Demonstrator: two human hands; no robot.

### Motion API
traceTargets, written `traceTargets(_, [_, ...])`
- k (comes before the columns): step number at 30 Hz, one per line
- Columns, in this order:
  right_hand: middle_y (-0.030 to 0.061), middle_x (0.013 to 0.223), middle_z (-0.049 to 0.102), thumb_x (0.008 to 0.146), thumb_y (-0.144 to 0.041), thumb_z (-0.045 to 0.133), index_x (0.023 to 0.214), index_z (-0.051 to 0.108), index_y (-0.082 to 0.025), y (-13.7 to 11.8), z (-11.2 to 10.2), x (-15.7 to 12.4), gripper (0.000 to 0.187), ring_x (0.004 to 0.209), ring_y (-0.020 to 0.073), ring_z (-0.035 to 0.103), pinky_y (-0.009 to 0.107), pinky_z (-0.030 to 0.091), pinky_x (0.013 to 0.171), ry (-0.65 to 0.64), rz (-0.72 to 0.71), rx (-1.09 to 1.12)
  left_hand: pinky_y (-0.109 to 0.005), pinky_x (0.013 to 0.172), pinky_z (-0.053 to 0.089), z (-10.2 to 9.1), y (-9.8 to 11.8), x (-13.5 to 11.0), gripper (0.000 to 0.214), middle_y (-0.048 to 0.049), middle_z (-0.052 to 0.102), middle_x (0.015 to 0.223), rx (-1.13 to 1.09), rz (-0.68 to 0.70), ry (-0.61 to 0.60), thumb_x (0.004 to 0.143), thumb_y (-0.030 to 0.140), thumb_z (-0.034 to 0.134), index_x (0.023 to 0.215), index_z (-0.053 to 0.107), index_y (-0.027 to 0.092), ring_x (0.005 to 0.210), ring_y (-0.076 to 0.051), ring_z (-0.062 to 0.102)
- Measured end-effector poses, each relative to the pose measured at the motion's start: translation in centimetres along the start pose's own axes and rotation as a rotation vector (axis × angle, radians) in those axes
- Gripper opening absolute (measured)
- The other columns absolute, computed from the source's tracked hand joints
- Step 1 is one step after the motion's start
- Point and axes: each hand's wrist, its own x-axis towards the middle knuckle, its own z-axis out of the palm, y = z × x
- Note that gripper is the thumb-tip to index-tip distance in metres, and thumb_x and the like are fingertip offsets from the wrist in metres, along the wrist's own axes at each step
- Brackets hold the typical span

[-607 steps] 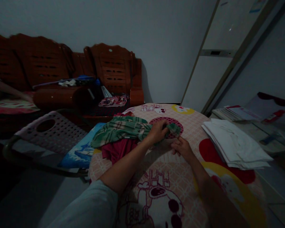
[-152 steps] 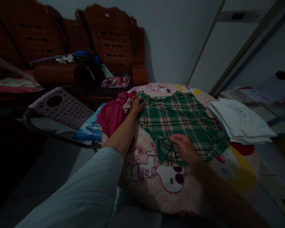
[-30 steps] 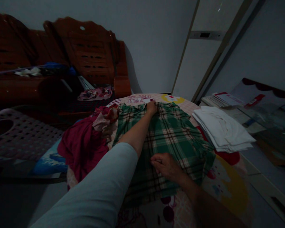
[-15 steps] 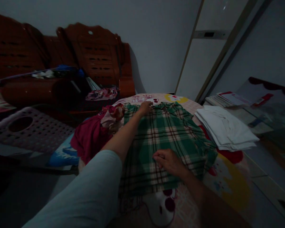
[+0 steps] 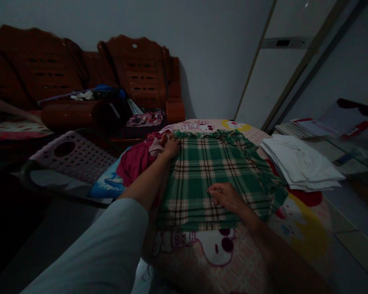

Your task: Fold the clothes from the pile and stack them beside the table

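Observation:
A green plaid garment [image 5: 214,167] lies spread flat on a round table under a pink cartoon-print cloth [image 5: 208,249]. My left hand [image 5: 171,147] rests at the garment's far left corner, fingers curled onto its edge, right next to a heap of red clothing [image 5: 135,160]. My right hand [image 5: 225,195] lies on the garment's middle near the front, fingers bent and pressing the fabric.
A stack of folded white cloth [image 5: 300,163] sits on the table's right side. A perforated pink stool or basket [image 5: 72,154] stands left of the table. Behind are wooden chairs [image 5: 141,77] with clutter, and papers [image 5: 306,128] lie at the far right.
My left hand has slid from the garment's top edge leftwards to its left corner. My right hand has stayed on the middle. The garment lies flatter, and the camera has shifted.

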Motion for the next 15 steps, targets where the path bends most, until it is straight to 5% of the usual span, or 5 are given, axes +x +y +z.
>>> traceTargets(7, [-0.0036, 0.056, 0.057, 0.079, -0.027, 0.062, 0.084, 0.068, -0.017, 0.2, -0.7, -0.5, 0.013, 0.05, 0.0106, 0.054, 0.021, 0.04, 0.047, -0.039, -0.006, 0.01, -0.035, 0.1, 0.044, -1.0, 0.0, -1.9, 0.042, -0.0178, 0.064, 0.12, -0.051, -0.097, 0.058, 0.081, 0.01, 0.053, 0.123, 0.06, 0.007, 0.116, -0.029, 0.059])
traceTargets(15, [0.0013, 0.078, 0.063, 0.081, -0.031, 0.073, 0.088, 0.067, -0.017, -2.2, 1.7, -3.1, 0.017, 0.07, 0.0136, 0.058, 0.026, 0.043, 0.064, -0.141, -0.506, -0.425, -0.037, 0.105, 0.041, 0.7, -1.2, -3.2, 0.037, -0.0148, 0.065, 0.122, -0.128, -0.07, 0.144, 0.085, 0.021, 0.056, 0.12, 0.063, 0.011, 0.118, -0.027, 0.057])
